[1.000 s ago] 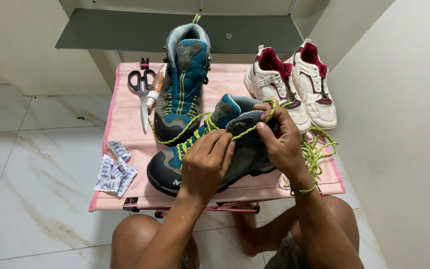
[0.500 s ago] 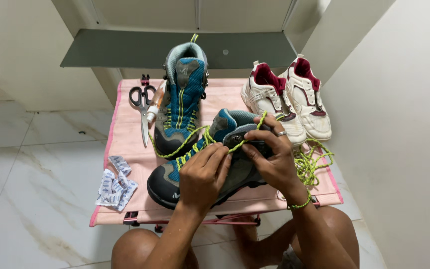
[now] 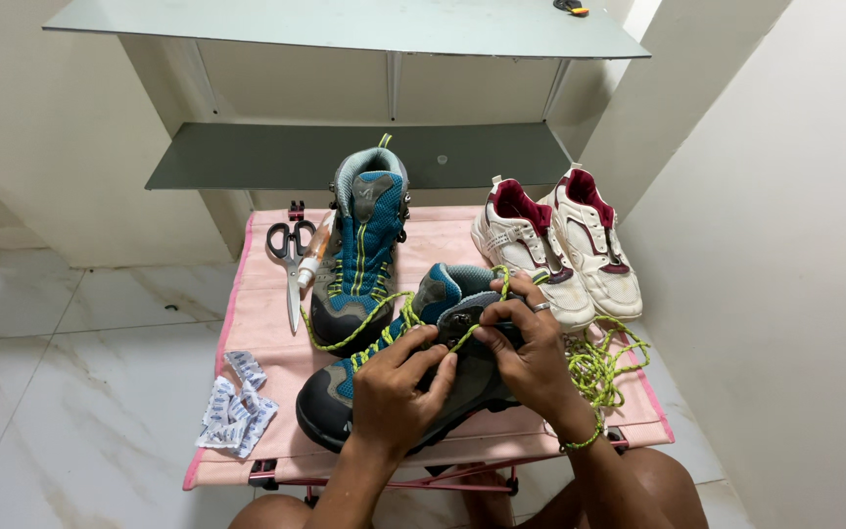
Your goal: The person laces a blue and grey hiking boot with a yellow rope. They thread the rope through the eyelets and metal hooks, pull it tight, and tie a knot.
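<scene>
The left hand [image 3: 399, 387] and right hand [image 3: 531, 348] pinch the yellow-green lace [image 3: 472, 328] of the hiking boot [image 3: 340, 392] lying diagonally at the pink table's [image 3: 266, 323] front edge, toe front-left, white sachets [image 3: 235, 407] by the front-left corner.

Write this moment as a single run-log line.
left hand: on boot laces | right hand: pinching yellow-green lace | nearby: second boot, scissors, white sneakers
</scene>
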